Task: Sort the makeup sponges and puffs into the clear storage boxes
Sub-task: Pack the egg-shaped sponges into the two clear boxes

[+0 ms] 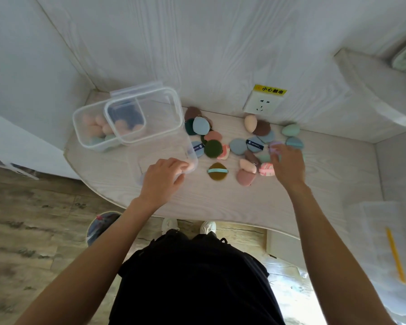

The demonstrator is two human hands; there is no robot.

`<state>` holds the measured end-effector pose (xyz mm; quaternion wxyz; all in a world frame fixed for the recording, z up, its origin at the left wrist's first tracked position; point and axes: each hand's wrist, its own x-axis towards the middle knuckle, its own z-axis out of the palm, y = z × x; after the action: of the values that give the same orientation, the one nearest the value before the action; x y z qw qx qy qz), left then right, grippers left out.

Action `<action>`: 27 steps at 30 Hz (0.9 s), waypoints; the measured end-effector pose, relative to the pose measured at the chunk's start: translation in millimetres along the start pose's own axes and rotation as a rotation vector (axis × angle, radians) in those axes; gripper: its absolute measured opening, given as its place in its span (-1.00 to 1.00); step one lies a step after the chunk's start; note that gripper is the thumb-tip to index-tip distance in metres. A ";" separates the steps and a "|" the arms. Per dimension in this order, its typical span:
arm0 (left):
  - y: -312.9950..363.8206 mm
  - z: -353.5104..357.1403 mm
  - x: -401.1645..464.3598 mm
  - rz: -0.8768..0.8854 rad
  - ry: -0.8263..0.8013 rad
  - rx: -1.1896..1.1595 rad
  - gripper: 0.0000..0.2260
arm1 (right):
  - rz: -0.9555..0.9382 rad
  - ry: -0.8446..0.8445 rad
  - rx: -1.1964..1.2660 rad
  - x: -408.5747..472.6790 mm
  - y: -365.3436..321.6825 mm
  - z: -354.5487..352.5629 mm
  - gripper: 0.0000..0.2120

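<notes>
A clear box (80, 134) at the back left holds pink and teal sponges, with a clear lid (150, 109) leaning over it. A second clear box (193, 148) stands nearer. At its right wall my left hand (162, 179) pinches a peach sponge (190, 167). Loose puffs lie across the table, among them a dark green puff (212, 148), an olive puff with a teal strap (217, 171), a peach egg sponge (250, 123) and a teal sponge (290, 129). My right hand (290, 165) reaches into the right cluster, its fingertips closing on a lilac puff (274, 146).
A wall socket (261, 105) with a yellow label sits behind the puffs. The table's curved front edge (197, 215) runs just before my feet. A bin (101, 226) stands on the floor at left. A yellow stick (395, 254) lies on sheets at right.
</notes>
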<state>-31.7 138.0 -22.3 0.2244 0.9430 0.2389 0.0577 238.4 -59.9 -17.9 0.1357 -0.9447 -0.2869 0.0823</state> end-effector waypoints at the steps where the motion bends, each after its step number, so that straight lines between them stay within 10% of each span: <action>1: 0.1 -0.1 0.3 -0.001 -0.002 0.000 -0.80 | -0.005 -0.071 -0.057 3.9 -0.7 1.8 -0.73; 6: 0.0 -0.2 -0.1 -0.021 -0.004 -0.004 -0.80 | 0.046 -0.315 -0.199 15.7 -8.7 10.9 -0.59; 10: -1.5 0.2 -1.2 -0.026 -0.011 -0.001 -0.79 | 0.032 -0.129 -0.156 13.4 -23.3 -2.8 -0.69; 16: -5.2 1.1 -10.3 -0.020 0.000 -0.041 -0.80 | -0.205 -0.146 0.602 -25.9 -120.8 -17.0 -0.79; 21: -8.0 1.3 -12.0 -0.019 0.012 -0.057 -0.78 | -0.634 -0.185 0.253 -33.4 -174.5 29.5 -0.87; 27: -10.1 -0.8 -11.0 -0.034 -0.001 -0.070 -0.78 | -0.729 -0.132 -0.176 -19.9 -189.2 48.2 -0.86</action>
<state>-45.7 140.9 -26.2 0.2582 0.9304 0.2527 0.0617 112.4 90.0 -4.7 0.0557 -0.7812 -0.6184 0.0646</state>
